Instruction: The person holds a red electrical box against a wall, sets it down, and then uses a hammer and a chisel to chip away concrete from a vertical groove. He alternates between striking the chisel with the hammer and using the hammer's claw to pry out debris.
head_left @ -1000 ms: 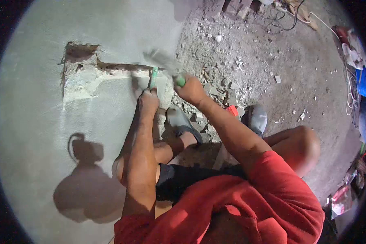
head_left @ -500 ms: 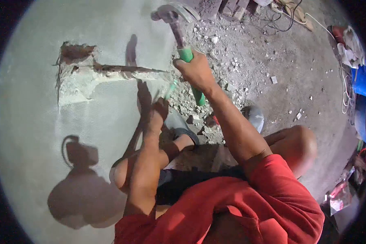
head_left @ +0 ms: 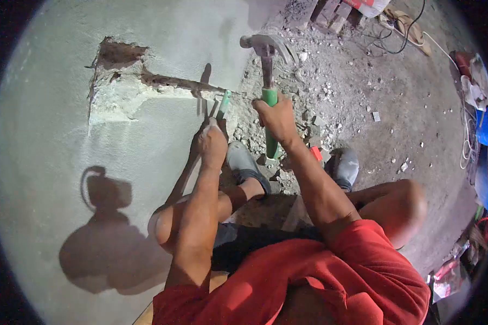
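My right hand (head_left: 279,118) is wrapped round the green grip of a claw hammer (head_left: 267,59), whose metal head points up and away from me. To its left, my left hand (head_left: 213,142) is closed round a chisel-like tool with a pale green part (head_left: 224,105) showing above the fingers. That tool is beside the right end of a narrow groove (head_left: 181,82) cut in the grey plastered wall (head_left: 141,146). The groove runs left to a wider broken-out hollow (head_left: 119,54) with rough, pale edges. Hammer and green tool are apart.
Broken rubble (head_left: 309,81) lies along the wall's foot and around my grey shoes (head_left: 344,167). A small red object (head_left: 315,153) is between the shoes. Bricks (head_left: 331,13), a cable (head_left: 401,46) and a sandal are at the top; bags and blue material (head_left: 485,125) line the right.
The hammer has shifted right and slightly down in view. My left hand's tool now shows more clearly, nearer the groove's end. The whole view has shifted a little.
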The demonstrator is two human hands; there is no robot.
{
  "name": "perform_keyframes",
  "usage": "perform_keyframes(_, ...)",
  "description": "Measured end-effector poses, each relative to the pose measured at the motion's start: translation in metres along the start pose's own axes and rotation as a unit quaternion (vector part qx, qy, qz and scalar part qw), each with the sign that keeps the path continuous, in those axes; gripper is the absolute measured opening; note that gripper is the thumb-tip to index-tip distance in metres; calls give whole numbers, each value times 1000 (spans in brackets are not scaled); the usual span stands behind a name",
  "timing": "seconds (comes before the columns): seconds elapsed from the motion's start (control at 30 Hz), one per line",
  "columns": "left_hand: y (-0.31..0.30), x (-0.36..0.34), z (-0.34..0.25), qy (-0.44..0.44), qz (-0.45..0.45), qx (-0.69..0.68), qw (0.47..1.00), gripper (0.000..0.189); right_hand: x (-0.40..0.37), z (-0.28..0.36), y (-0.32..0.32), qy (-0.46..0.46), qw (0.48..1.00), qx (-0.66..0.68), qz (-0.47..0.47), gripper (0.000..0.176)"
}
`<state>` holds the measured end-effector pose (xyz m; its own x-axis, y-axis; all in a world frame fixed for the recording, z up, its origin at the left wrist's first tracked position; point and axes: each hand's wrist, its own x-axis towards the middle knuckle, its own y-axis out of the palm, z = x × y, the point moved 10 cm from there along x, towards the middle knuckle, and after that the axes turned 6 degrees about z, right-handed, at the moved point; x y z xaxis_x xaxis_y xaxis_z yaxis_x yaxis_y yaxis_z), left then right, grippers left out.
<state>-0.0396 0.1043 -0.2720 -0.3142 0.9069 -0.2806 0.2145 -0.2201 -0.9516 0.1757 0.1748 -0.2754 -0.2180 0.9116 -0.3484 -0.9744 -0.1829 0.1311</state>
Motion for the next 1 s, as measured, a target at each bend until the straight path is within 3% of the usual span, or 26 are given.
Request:
perform_keyframes(0.13,6,5,-2,-30,56,-12,998,31,-5,-55,16,-5,999,-16,-50,28)
perform_keyframes(0.17,6,8,-4,-33,56,-11,998,31,-6,-74,25,-44,996,-3,-81,22)
perform_keyframes(0.23,-7,7,-6,-29,-16,-16,999,31,-1,-100,46,-56,985,-164,-13,26)
perform_keyframes(0.27,3,10,4,-41,7,-29,999,36,4,-99,43,-60,985,-162,-14,26)
perform_keyframes(0.3,5,13,7,-37,5,-27,999,36,10,-112,42,6,988,-155,9,28)
perform_keyframes(0.37,11,12,8,-51,-5,-14,999,37,19,-101,30,73,985,-154,28,30)
perform_keyframes(0.47,32,-2,10,-16,10,10,1000,38,21,-39,5,17,997,-77,-28,25)
perform_keyframes(0.53,33,-1,11,-5,-8,22,1000,34,17,-6,-9,-28,992,110,-51,18)
perform_keyframes(0.57,38,-3,14,6,-21,36,999,30,14,-5,-12,-26,992,112,-53,18)
perform_keyframes(0.63,18,-7,8,98,-174,37,979,24,12,-3,-16,-29,990,128,-50,20)
perform_keyframes(0.67,31,1,15,72,-109,75,989,17,14,-12,-14,-23,993,111,-42,20)
perform_keyframes(0.7,43,7,24,46,-44,112,992,23,11,-18,-13,-23,993,112,-43,20)
perform_keyframes(0.77,25,3,12,43,-67,69,994,27,4,-29,-12,-9,997,43,-57,22)
perform_keyframes(0.9,43,8,27,13,-17,88,996,20,-8,-67,11,14,995,90,-51,28)
perform_keyframes(0.93,52,10,29,18,6,119,993,19,-3,-101,15,-23,997,17,-67,27)
perform_keyframes(0.97,49,10,22,18,6,119,993,19,-9,-119,27,28,998,32,-47,29)
perform_keyframes(1.0,36,8,11,11,-20,108,994,21,-18,-126,36,-1,997,-10,-76,25)
